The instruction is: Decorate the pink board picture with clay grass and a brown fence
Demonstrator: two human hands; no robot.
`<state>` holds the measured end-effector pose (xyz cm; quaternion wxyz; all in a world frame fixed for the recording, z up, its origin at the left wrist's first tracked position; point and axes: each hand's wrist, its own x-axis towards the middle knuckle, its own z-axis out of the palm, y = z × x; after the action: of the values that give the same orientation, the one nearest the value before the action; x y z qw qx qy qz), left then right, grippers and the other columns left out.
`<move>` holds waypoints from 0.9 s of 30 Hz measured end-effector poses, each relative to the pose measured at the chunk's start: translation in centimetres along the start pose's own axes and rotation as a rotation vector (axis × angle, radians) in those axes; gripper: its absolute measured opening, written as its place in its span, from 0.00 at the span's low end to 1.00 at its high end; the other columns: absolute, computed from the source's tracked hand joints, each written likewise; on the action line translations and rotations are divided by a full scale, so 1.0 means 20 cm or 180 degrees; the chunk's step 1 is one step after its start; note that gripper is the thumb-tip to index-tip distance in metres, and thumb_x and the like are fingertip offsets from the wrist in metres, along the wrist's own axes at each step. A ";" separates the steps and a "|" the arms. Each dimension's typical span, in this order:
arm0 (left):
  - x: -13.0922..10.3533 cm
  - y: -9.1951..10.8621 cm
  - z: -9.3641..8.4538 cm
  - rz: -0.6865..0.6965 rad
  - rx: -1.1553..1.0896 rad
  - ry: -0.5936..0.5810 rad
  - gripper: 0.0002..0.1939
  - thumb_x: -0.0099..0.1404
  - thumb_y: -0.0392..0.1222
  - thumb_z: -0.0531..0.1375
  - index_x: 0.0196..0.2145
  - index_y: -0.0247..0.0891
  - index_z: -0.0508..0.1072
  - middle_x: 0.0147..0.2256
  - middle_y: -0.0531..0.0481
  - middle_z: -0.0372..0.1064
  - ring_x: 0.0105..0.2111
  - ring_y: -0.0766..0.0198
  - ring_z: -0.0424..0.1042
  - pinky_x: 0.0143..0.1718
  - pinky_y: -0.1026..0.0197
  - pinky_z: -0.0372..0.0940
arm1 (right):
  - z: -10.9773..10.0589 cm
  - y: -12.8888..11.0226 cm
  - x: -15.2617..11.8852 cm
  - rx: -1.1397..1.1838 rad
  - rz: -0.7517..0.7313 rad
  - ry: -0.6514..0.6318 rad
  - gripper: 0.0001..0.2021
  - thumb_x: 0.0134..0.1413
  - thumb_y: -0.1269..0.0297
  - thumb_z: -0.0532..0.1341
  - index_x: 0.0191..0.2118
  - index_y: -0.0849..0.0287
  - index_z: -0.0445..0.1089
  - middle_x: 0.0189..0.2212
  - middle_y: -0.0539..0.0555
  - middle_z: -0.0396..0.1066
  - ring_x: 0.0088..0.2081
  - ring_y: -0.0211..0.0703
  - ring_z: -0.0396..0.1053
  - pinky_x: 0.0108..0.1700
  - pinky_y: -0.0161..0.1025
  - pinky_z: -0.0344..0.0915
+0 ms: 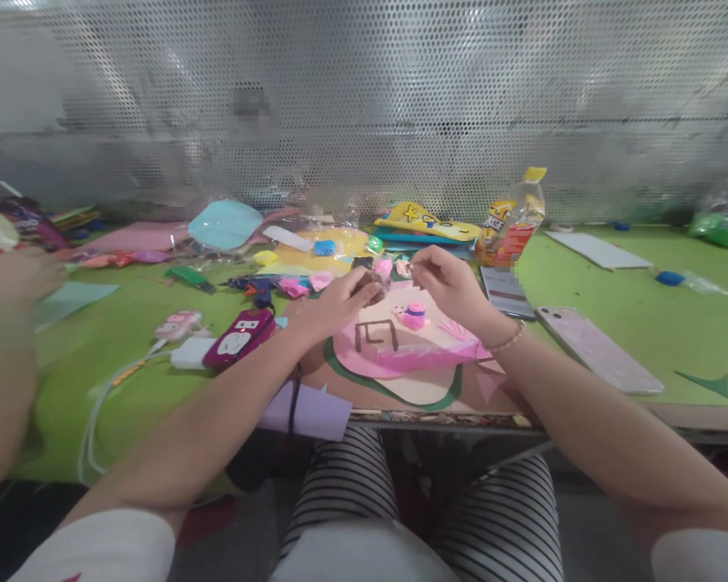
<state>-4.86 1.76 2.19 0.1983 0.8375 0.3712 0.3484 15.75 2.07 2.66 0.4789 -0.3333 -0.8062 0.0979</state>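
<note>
My left hand is closed on a small clear packet with something dark brown in it. Just to the right, my right hand is pinched shut at the fingertips; what they hold, if anything, is too small to make out. Below both hands lies a craft picture of cream and pink layers with a green border. On it sit a pink and purple clay snail, brown clay lines forming a nested square shape, and a pink branching piece near my right wrist.
Left of the picture are a purple power device, a white plug and a glue gun. A bottle and two phones lie or stand at right. Another person's hand works at far left.
</note>
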 end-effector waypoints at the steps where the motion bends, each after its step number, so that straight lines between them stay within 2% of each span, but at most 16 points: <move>1: 0.00 0.00 0.00 0.0010 -0.0018 0.0024 0.18 0.69 0.54 0.44 0.33 0.39 0.61 0.32 0.50 0.65 0.32 0.64 0.66 0.34 0.63 0.61 | 0.00 0.00 0.00 0.0028 -0.0005 -0.0035 0.05 0.57 0.68 0.53 0.34 0.59 0.65 0.27 0.51 0.66 0.28 0.38 0.64 0.30 0.35 0.60; 4: 0.00 -0.02 -0.01 0.0038 0.0011 0.0010 0.18 0.68 0.55 0.45 0.33 0.38 0.62 0.33 0.49 0.66 0.33 0.64 0.66 0.35 0.62 0.61 | 0.01 -0.02 0.00 0.0005 -0.0018 -0.0190 0.05 0.55 0.69 0.56 0.36 0.59 0.69 0.31 0.53 0.71 0.30 0.38 0.66 0.31 0.35 0.61; 7: 0.00 -0.02 0.00 0.0057 0.0122 -0.0061 0.17 0.68 0.55 0.47 0.34 0.39 0.63 0.33 0.49 0.67 0.33 0.62 0.67 0.35 0.61 0.61 | 0.03 -0.04 -0.02 -0.0140 0.0007 -0.0275 0.06 0.55 0.70 0.56 0.36 0.59 0.71 0.31 0.53 0.71 0.29 0.37 0.65 0.30 0.35 0.59; 11: -0.01 -0.02 0.01 0.0084 0.0357 -0.0122 0.12 0.67 0.50 0.50 0.37 0.39 0.64 0.34 0.49 0.67 0.34 0.62 0.67 0.35 0.60 0.60 | 0.02 -0.04 -0.02 -0.0397 0.0162 -0.0787 0.07 0.57 0.68 0.55 0.33 0.58 0.71 0.28 0.51 0.69 0.28 0.36 0.63 0.29 0.33 0.57; 15: -0.01 -0.02 0.04 0.0092 0.0634 -0.0146 0.08 0.66 0.45 0.52 0.34 0.39 0.64 0.32 0.50 0.66 0.33 0.62 0.66 0.34 0.60 0.59 | 0.03 -0.02 -0.02 -0.0520 0.0209 -0.1116 0.09 0.55 0.71 0.55 0.25 0.59 0.65 0.23 0.49 0.64 0.25 0.34 0.59 0.27 0.33 0.53; 19: -0.02 -0.03 0.06 0.0110 0.0816 -0.0215 0.08 0.65 0.45 0.55 0.30 0.39 0.63 0.31 0.50 0.65 0.31 0.62 0.65 0.33 0.60 0.58 | 0.04 -0.01 -0.04 -0.0620 0.0224 -0.1350 0.09 0.51 0.72 0.56 0.23 0.59 0.59 0.21 0.48 0.61 0.24 0.34 0.55 0.28 0.34 0.50; 23: -0.02 -0.02 0.05 0.0110 0.0867 -0.0269 0.08 0.65 0.46 0.55 0.32 0.40 0.63 0.30 0.50 0.66 0.30 0.62 0.66 0.31 0.61 0.57 | 0.03 0.00 -0.03 -0.0516 0.0319 -0.1357 0.06 0.51 0.70 0.56 0.25 0.58 0.60 0.22 0.48 0.61 0.25 0.35 0.57 0.27 0.34 0.52; 27: -0.01 -0.01 0.04 0.0070 0.0856 -0.0178 0.09 0.65 0.48 0.54 0.35 0.40 0.63 0.31 0.50 0.66 0.32 0.61 0.67 0.32 0.61 0.59 | 0.01 0.00 0.00 -0.0347 0.0499 -0.1022 0.04 0.54 0.67 0.54 0.30 0.59 0.63 0.25 0.49 0.64 0.26 0.36 0.60 0.28 0.34 0.56</move>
<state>-4.53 1.63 1.36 0.0908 0.8699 0.3997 0.2742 15.59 2.15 2.46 0.3163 -0.4006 -0.8479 0.1430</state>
